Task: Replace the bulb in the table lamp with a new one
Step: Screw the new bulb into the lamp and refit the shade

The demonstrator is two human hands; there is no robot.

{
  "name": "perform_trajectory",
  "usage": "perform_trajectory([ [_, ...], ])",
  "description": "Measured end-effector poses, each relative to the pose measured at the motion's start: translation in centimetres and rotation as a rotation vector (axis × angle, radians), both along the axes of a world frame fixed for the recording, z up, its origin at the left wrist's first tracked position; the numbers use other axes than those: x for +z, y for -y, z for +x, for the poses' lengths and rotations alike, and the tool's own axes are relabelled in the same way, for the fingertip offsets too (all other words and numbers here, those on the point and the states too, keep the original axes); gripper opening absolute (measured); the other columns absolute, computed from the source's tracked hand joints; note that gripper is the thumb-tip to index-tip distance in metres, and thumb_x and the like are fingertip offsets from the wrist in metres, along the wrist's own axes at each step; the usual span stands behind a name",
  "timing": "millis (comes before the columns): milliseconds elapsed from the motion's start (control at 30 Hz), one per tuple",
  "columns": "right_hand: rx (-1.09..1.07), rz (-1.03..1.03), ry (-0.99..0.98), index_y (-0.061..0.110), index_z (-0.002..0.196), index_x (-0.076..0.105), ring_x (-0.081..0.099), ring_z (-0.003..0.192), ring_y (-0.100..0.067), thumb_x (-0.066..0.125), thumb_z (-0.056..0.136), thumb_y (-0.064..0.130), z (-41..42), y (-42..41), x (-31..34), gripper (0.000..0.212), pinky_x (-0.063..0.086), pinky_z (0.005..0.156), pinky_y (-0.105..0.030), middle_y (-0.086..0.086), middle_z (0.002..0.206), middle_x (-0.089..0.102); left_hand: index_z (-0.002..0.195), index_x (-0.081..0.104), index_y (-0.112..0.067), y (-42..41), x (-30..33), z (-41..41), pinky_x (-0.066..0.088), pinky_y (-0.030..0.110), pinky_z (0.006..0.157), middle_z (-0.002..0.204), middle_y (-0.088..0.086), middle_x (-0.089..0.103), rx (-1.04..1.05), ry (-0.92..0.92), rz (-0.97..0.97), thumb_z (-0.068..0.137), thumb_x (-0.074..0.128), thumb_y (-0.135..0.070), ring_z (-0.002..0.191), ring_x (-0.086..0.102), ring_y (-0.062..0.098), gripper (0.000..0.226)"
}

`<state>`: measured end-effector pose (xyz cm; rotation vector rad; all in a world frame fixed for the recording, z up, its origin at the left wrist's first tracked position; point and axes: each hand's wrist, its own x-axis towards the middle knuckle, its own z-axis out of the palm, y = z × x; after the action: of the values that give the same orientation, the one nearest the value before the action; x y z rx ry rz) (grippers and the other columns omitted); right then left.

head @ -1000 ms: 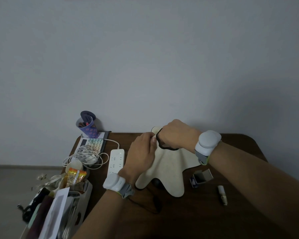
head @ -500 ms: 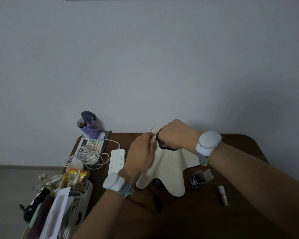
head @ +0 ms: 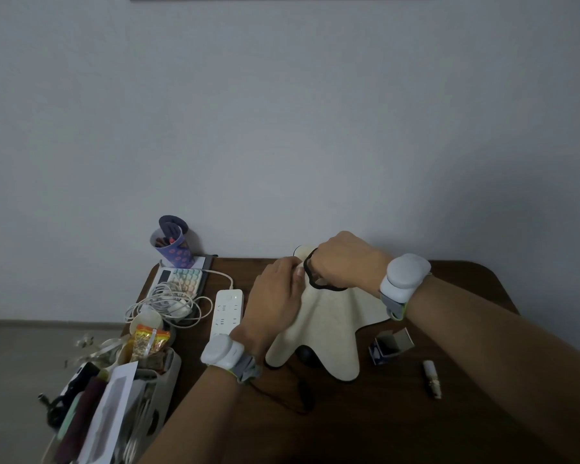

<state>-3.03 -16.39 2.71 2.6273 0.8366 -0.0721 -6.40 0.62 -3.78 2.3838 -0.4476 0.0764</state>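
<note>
Hands hold at the lamp's top opening; almost nothing has shifted

Head view: over the last second both hands have stayed put. The right hand [head: 342, 262] reaches down into the dark-rimmed top opening of the cream lamp shade [head: 329, 326], fingers hidden, so whether it pinches a bulb cannot be told. The left hand [head: 277, 296] presses curled fingers against the shade beside the rim, steadying it. A small bulb [head: 432, 378] lies on the table [head: 466, 413] right of the lamp, near an opened box [head: 390, 346]. Judged so, work at the socket continues.
</note>
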Motion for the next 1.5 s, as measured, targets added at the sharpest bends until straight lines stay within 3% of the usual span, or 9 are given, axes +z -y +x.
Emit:
perform_trajectory([
  [300, -0.05, 0.006, 0.011, 0.017, 0.065, 0.032, 0.052, 0.06, -0.027, 0.042, 0.088, 0.021, -0.1, -0.3, -0.2, 0.026, 0.031, 0.059, -0.028, 0.001, 0.061, 0.045, 0.122, 0.059, -0.014, -0.1, -0.2, 0.1, 0.049, 0.048, 0.088, 0.112, 0.003, 0.065, 0.002, 0.016, 0.003, 0.11, 0.039, -0.034, 0.102, 0.059, 0.027, 0.031],
  [433, -0.011, 0.021, 0.043, 0.017, 0.063, 0.033, 0.049, 0.056, -0.028, 0.044, 0.089, 0.025, 0.0, -0.1, -0.3, 0.029, 0.025, 0.053, -0.027, 0.001, 0.057, 0.042, 0.122, 0.059, -0.016, -0.2, -0.4, 0.2, 0.049, 0.048, 0.088, 0.111, 0.002, 0.065, -0.002, 0.018, 0.002, 0.11, 0.037, -0.036, 0.101, 0.059, 0.025, 0.032],
  [700, 0.029, 0.058, 0.033, 0.013, 0.06, 0.03, 0.03, 0.041, -0.02, 0.042, 0.081, 0.024, 0.2, 0.6, 0.1, 0.027, 0.018, 0.05, -0.025, 0.0, 0.052, 0.04, 0.126, 0.059, -0.014, -0.4, -0.8, 0.2, 0.048, 0.048, 0.087, 0.11, 0.004, 0.065, -0.027, 0.068, 0.043, 0.11, 0.038, -0.033, 0.099, 0.059, 0.026, 0.032],
  [1000, -0.027, 0.029, 0.037, 0.018, 0.059, 0.027, 0.026, 0.041, -0.019, 0.05, 0.082, 0.02, 0.2, 0.6, -0.5, 0.033, 0.018, 0.049, -0.027, 0.001, 0.05, 0.038, 0.155, 0.041, -0.013, -2.1, -2.0, 0.0, 0.033, 0.039, 0.119, 0.151, 0.003, 0.052, -0.129, 0.222, 0.289, 0.11, 0.04, -0.028, 0.144, 0.042, 0.022, 0.047],
  [1200, -0.037, -0.071, 0.061, 0.018, 0.066, 0.041, 0.047, 0.053, -0.022, 0.048, 0.089, 0.019, 0.3, 0.8, -0.8, 0.024, 0.019, 0.05, -0.028, 0.0, 0.07, 0.06, 0.148, 0.051, -0.01, -1.8, -2.0, 0.0, 0.033, 0.039, 0.12, 0.143, 0.005, 0.06, -0.101, 0.277, 0.32, 0.108, 0.044, -0.024, 0.141, 0.047, 0.024, 0.043],
  [1300, -0.023, -0.064, 0.072, 0.018, 0.062, 0.035, 0.035, 0.047, -0.018, 0.049, 0.088, 0.018, 0.1, 0.6, -0.6, 0.03, 0.021, 0.05, -0.028, 0.002, 0.059, 0.045, 0.145, 0.053, -0.01, -1.8, -1.9, 0.0, 0.033, 0.038, 0.119, 0.138, 0.003, 0.063, -0.096, 0.286, 0.326, 0.107, 0.046, -0.023, 0.137, 0.051, 0.023, 0.041],
  [1433, 0.007, -0.009, 0.032, 0.018, 0.061, 0.032, 0.037, 0.049, -0.021, 0.051, 0.085, 0.021, 0.1, 0.6, -0.4, 0.03, 0.026, 0.052, -0.027, -0.002, 0.062, 0.054, 0.146, 0.052, -0.012, -1.9, -1.8, 0.0, 0.032, 0.037, 0.118, 0.138, 0.001, 0.063, -0.094, 0.27, 0.337, 0.107, 0.044, -0.026, 0.137, 0.05, 0.021, 0.042],
  [1500, 0.006, -0.008, 0.031, 0.017, 0.059, 0.03, 0.034, 0.047, -0.022, 0.048, 0.081, 0.018, 0.0, 0.5, -0.4, 0.029, 0.026, 0.052, -0.027, -0.001, 0.058, 0.048, 0.146, 0.052, -0.012, -1.9, -1.9, 0.0, 0.033, 0.037, 0.118, 0.136, 0.001, 0.063, -0.089, 0.259, 0.336, 0.107, 0.044, -0.026, 0.137, 0.051, 0.022, 0.042],
])
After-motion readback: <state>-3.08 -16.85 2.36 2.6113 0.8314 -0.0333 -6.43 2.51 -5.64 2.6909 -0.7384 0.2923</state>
